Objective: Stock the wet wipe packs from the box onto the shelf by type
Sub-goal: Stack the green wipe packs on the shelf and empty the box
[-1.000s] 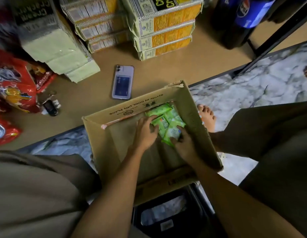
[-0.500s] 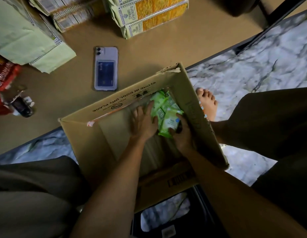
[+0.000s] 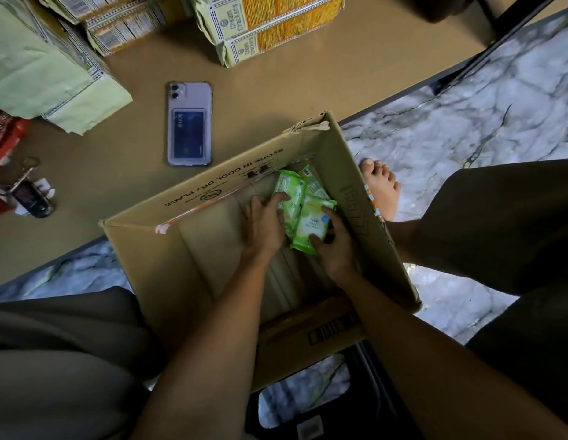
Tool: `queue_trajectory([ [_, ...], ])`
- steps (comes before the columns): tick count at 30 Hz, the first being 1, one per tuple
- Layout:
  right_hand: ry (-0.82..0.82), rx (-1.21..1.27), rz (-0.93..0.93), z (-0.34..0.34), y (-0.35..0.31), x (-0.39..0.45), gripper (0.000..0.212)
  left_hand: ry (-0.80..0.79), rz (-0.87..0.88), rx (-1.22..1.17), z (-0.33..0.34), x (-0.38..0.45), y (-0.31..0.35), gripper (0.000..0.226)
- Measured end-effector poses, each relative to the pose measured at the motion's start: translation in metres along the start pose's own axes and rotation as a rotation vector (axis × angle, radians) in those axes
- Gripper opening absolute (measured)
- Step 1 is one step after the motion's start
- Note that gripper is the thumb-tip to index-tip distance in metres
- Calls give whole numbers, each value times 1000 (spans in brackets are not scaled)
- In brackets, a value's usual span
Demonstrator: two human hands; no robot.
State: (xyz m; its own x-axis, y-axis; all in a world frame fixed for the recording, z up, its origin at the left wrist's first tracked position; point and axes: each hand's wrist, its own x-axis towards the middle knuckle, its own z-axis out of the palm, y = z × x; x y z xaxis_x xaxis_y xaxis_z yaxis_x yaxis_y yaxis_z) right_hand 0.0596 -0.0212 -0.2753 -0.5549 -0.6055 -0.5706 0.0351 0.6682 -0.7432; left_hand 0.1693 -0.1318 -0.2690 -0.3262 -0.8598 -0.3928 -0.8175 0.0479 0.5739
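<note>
An open cardboard box (image 3: 193, 265) stands on the marble floor against the edge of a low brown shelf (image 3: 244, 100). A few green wet wipe packs (image 3: 311, 220) lie bunched in the box's far right corner. My left hand (image 3: 265, 223) reaches into the box, its fingers curled over the left side of the packs. Opposite it, my right hand (image 3: 335, 246) grips the nearest pack, thumb on its front edge and fingers behind it. More packs may lie under my hands.
On the shelf lie a phone (image 3: 189, 123) face down, stacked cream cracker packs (image 3: 270, 30), pale green packs (image 3: 44, 71), red snack bags (image 3: 3, 134) and a key fob (image 3: 31, 198). A bare foot (image 3: 382, 185) stands right of the box; a black crate (image 3: 311, 404) sits below.
The view has shifted, so the box sits lower in frame. Both hands have closed in on the green packs, the right hand taking hold of the nearest one.
</note>
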Motion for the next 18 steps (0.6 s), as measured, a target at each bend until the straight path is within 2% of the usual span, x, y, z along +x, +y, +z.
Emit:
queue_trajectory([
  [12, -7, 13, 32, -9, -16, -11, 68, -79, -65, -165, -17, -25, -3, 53],
  [18, -61, -16, 26, -14, -23, -24, 64, -103, -136, -245, -34, -45, -9, 51],
])
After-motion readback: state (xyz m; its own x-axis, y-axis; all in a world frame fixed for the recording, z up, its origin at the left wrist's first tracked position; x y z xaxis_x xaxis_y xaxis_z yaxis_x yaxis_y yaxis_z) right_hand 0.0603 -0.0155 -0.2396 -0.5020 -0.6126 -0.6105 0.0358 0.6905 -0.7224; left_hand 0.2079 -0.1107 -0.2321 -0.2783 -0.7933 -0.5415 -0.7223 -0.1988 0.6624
